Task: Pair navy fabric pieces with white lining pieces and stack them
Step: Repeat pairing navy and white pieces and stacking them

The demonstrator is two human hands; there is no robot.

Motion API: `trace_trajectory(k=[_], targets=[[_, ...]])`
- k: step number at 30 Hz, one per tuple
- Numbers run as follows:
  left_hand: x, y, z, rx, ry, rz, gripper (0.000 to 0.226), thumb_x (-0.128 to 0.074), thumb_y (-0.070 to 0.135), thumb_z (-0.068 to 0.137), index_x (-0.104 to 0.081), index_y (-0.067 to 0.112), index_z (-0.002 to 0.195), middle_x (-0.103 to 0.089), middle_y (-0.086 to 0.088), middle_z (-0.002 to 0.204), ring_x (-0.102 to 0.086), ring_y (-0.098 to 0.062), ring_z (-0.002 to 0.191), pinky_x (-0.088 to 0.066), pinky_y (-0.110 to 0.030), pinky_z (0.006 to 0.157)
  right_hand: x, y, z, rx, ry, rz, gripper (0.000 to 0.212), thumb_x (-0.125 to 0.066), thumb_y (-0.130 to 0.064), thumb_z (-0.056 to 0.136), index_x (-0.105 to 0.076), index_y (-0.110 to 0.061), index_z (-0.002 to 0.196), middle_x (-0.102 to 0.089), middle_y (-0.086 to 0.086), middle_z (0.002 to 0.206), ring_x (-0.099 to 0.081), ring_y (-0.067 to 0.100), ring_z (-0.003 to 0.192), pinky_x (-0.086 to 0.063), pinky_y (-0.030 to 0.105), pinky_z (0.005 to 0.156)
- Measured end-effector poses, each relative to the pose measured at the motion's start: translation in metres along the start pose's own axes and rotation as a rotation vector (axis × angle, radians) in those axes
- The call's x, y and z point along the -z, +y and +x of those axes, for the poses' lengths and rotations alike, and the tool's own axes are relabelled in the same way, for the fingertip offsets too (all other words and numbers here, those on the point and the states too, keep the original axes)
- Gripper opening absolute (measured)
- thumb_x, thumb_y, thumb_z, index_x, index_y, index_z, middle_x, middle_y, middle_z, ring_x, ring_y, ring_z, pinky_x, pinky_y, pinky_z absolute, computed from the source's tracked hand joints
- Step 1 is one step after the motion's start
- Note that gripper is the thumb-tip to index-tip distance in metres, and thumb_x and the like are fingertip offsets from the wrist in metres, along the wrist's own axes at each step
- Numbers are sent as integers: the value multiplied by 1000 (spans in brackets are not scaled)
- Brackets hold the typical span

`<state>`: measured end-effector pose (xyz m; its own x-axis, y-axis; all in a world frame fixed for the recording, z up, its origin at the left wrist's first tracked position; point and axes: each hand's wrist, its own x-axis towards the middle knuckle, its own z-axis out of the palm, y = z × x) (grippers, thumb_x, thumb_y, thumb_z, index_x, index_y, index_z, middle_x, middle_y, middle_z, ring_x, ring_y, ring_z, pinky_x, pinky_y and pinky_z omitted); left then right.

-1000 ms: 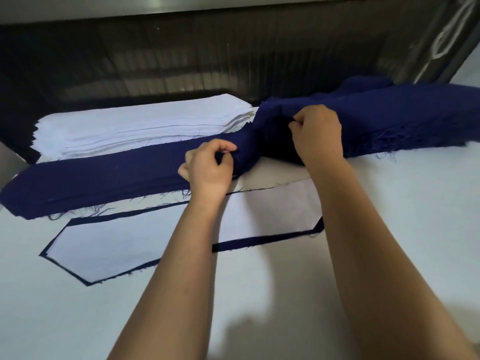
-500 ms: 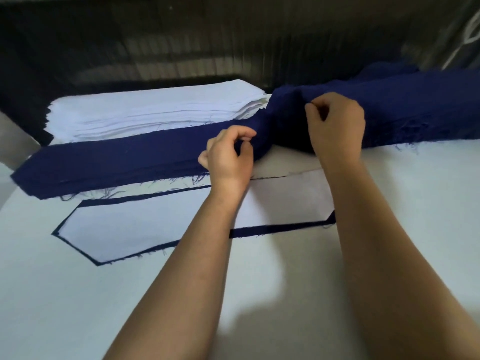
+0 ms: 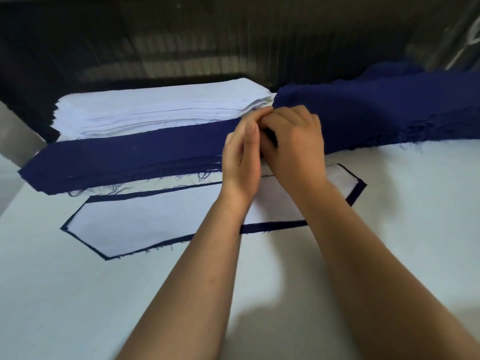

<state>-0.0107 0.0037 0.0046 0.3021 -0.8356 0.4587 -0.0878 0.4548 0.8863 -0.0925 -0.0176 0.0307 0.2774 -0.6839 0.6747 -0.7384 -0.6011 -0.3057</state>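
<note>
Fingers of my left hand lie nearly straight, edge-on to the camera, tips against my right hand — whether they pinch cloth I cannot tell. Right fingers are curled, knuckles up, gripping a fold of the navy pieces; dark cloth shows in the gap under the palm. Both forearms reach forward over the bench.

Navy pieces lie stacked along the far part of the bench, just in front of the white lining stack, and run right into a rumpled navy heap. One paired piece — white lining on navy — lies flat nearer me.

Half a second ago the hands were apart, the left pinching the stack's edge; now they touch.

Both sets of fingertips are hidden. Forearms cover part of the paired piece. Frame edge cuts off the heap.
</note>
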Motion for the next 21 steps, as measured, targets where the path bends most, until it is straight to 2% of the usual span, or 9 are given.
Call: trace_trajectory(k=[2, 4, 7, 11, 16, 18, 21], targets=[[2, -1, 3, 91, 49, -30, 29, -40, 34, 96, -67, 22, 100, -69, 12, 96, -63, -8, 99, -50, -26, 87, -1, 2, -3, -22, -7, 27, 17, -58, -15, 87, -70, -8, 97, -69, 8, 95, -57, 33, 90, -35, 38, 76], [5, -1, 6, 155, 106, -34, 27, -43, 20, 98, -69, 17, 91, -70, 11, 83, -64, -5, 83, -52, -23, 77, -2, 3, -6, -38, -16, 36, 23, -59, -9, 82, -69, -11, 103, -68, 7, 101, -57, 31, 94, -35, 37, 78], [4, 7, 9, 286, 206, -120, 16, -55, 8, 96, -71, 9, 97, -72, 0, 90, -68, -13, 88, -55, -27, 81, -3, 5, -10, -56, -35, 22, 40, -57, -2, 73, -65, -10, 112, -64, 8, 112, -53, 31, 104, -32, 36, 85], [15, 19, 17, 444, 405, -337, 13, -65, 8, 89, -68, 17, 80, -66, 4, 76, -62, -8, 70, -52, -20, 66, 2, 17, -11, -132, -68, -71, 58, -57, -1, 68, -57, -16, 124, -56, 3, 127, -43, 28, 118, -21, 35, 93], [44, 26, 15, 485, 506, -348, 14, -60, -3, 89, -63, 11, 88, -64, -4, 79, -63, -6, 57, -50, -19, 57, 6, 33, -8, -240, -55, -127, 57, -53, -1, 76, -53, -21, 129, -51, -2, 132, -37, 24, 123, -13, 30, 93], [59, 29, 11, 472, 521, -313, 16, -58, -5, 90, -60, 10, 91, -62, -7, 83, -63, -7, 59, -49, -18, 55, 6, 38, -8, -292, -72, -145, 58, -54, -1, 76, -52, -22, 130, -48, -1, 134, -34, 24, 124, -13, 31, 94], [88, 32, 3, 441, 522, -211, 21, -57, -7, 90, -62, 13, 94, -62, -10, 91, -64, -12, 71, -51, -19, 63, 9, 47, -7, -363, -96, -180, 56, -54, 1, 77, -53, -20, 129, -43, 1, 137, -28, 28, 126, -13, 35, 98]])
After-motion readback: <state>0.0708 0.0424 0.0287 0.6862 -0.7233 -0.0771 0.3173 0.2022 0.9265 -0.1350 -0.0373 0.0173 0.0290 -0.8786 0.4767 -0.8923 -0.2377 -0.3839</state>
